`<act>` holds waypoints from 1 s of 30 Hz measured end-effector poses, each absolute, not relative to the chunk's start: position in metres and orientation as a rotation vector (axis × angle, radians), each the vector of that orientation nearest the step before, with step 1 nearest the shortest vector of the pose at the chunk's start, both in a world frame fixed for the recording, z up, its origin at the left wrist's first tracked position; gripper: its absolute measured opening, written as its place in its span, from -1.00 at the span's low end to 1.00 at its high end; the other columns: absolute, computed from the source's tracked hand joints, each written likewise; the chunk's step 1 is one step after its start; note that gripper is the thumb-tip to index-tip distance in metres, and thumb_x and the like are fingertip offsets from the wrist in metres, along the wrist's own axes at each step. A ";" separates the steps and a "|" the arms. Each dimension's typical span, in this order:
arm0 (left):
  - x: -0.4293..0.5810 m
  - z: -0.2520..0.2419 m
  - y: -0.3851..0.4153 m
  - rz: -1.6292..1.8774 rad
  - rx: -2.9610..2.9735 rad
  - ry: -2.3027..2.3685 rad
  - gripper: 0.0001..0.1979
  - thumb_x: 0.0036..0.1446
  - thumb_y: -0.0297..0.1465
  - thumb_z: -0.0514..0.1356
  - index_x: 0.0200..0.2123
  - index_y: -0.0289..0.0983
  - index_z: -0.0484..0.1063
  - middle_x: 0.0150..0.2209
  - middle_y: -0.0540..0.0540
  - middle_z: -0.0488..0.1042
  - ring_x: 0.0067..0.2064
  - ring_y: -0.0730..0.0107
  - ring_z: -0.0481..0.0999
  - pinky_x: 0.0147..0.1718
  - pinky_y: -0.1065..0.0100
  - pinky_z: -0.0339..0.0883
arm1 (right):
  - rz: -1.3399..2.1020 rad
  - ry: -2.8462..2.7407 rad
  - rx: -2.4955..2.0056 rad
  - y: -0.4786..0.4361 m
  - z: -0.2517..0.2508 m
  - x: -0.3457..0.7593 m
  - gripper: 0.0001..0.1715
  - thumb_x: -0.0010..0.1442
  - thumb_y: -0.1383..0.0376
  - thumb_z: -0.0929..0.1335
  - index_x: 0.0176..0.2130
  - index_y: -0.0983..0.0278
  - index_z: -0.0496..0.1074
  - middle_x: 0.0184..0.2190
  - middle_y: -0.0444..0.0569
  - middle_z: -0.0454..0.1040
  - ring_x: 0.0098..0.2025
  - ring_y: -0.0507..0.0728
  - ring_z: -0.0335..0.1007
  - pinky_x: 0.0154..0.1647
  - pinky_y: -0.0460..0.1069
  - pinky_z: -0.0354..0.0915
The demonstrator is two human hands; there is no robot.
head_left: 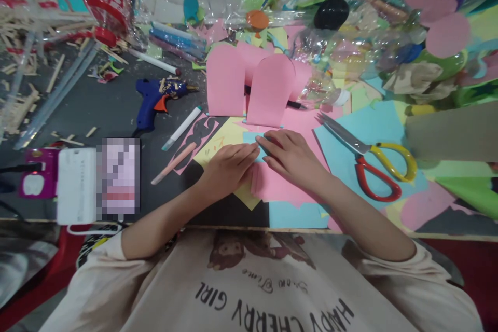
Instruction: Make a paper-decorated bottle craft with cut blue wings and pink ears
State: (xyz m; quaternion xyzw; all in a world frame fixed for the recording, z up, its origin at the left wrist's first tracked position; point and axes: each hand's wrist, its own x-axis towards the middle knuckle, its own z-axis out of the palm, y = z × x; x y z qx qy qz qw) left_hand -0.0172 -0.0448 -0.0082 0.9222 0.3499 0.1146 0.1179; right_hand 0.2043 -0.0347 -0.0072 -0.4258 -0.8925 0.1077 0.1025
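Note:
My left hand [227, 166] and my right hand [290, 158] meet over a small light-blue paper piece [251, 137] lying on pink paper [280, 184]. Both hands have their fingers curled and pressed together on the blue piece, fingertips touching near its edge. Part of the blue piece is hidden under the fingers. A yellow sheet [221, 142] lies beneath my left hand. Just beyond the hands stand curved pink paper arches [252, 85].
Scissors [369, 158] with yellow and red handles lie right of my hands on blue paper. A blue glue gun [155, 98], a white glue stick [182, 127] and a pink stick [173, 165] lie to the left. A white device [75, 187] sits at the near left edge. Clear plastic bottles [330, 46] crowd the back.

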 end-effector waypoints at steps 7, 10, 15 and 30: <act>-0.016 -0.009 -0.045 0.338 2.732 1.048 -0.66 0.33 -0.44 0.01 0.13 -0.30 0.33 0.03 -0.20 0.53 0.05 0.23 0.50 0.04 0.19 0.39 | 0.389 -2.565 -1.220 -0.033 -0.005 0.205 -0.56 0.38 0.21 0.17 0.12 0.29 0.40 0.03 0.16 0.48 0.06 0.25 0.36 0.09 0.20 0.28; -0.015 -0.007 -0.044 0.355 2.727 1.052 -0.67 0.29 -0.46 0.06 0.11 -0.31 0.34 0.07 -0.21 0.52 0.05 0.21 0.51 0.01 0.17 0.41 | 0.441 -2.436 -1.195 -0.027 0.003 0.210 -0.61 0.38 0.21 0.18 0.00 0.29 0.48 -0.04 0.14 0.54 -0.01 0.23 0.43 0.04 0.17 0.33; -0.015 -0.006 -0.044 0.420 2.748 1.030 -0.69 0.25 -0.49 0.11 0.06 -0.33 0.37 0.09 -0.19 0.52 0.04 0.19 0.52 -0.02 0.16 0.44 | 0.362 -2.251 -1.483 -0.011 0.017 0.231 -0.61 0.38 0.21 0.16 -0.08 0.24 0.51 -0.06 0.10 0.58 -0.02 0.25 0.49 0.00 0.17 0.35; -0.015 -0.006 -0.043 0.393 2.841 1.024 -0.66 0.21 -0.50 0.14 0.07 -0.39 0.41 0.12 -0.18 0.51 0.03 0.18 0.50 -0.04 0.19 0.44 | 0.117 -2.435 -2.061 0.018 0.027 0.218 -0.63 0.29 0.36 0.17 -0.11 0.38 0.49 -0.17 0.19 0.56 -0.23 0.26 0.48 -0.43 0.02 0.13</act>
